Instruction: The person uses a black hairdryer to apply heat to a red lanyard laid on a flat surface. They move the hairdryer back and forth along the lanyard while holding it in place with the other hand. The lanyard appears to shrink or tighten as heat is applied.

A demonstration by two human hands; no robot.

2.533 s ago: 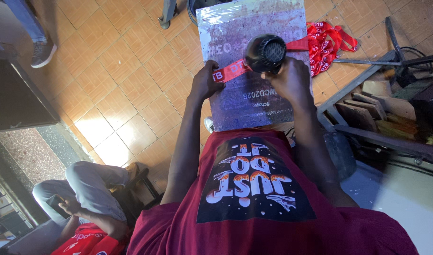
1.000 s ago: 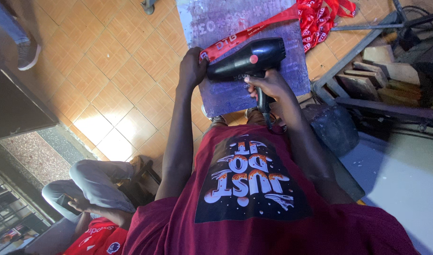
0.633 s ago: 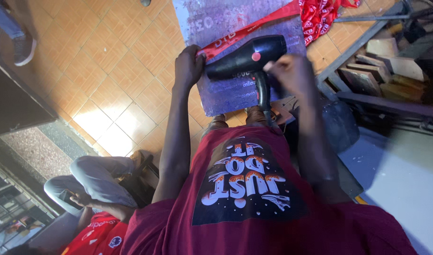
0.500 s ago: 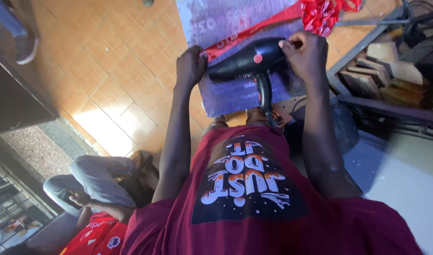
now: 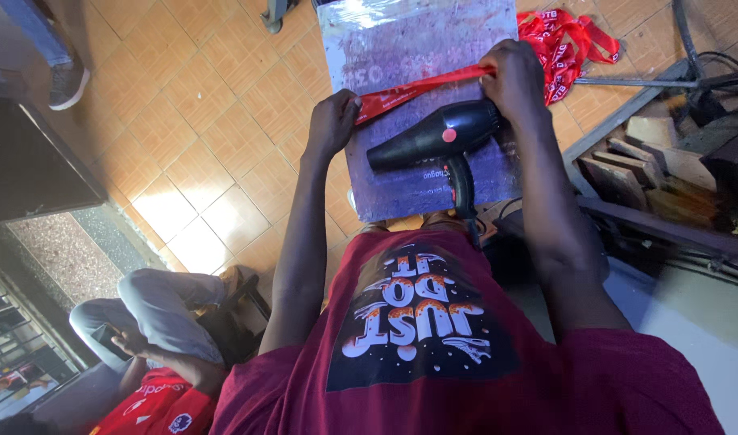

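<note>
Since half a second ago the right hand (image 5: 515,79) has let go of the black hair dryer (image 5: 433,143), which now lies on the purple board (image 5: 417,48), and pinches the red ribbon (image 5: 421,87) at about 1 o'clock of it. Left hand (image 5: 332,121) pinches the other end at 10 o'clock, pulling it taut across the board. Ribbon looks light, floppy and a bit slick to me, so gripping near the ends seems best.

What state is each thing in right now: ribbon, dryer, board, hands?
Red ribbon: pulled straight across the board, one end in each hand.
Black hair dryer: lying on its side on the board, not held.
Grey board: flat, propped over the person's lap.
Left hand: closed on the ribbon's left end.
Right hand: closed on the ribbon's right end.
Pile of red ribbons: loose on the tiled floor.
</note>
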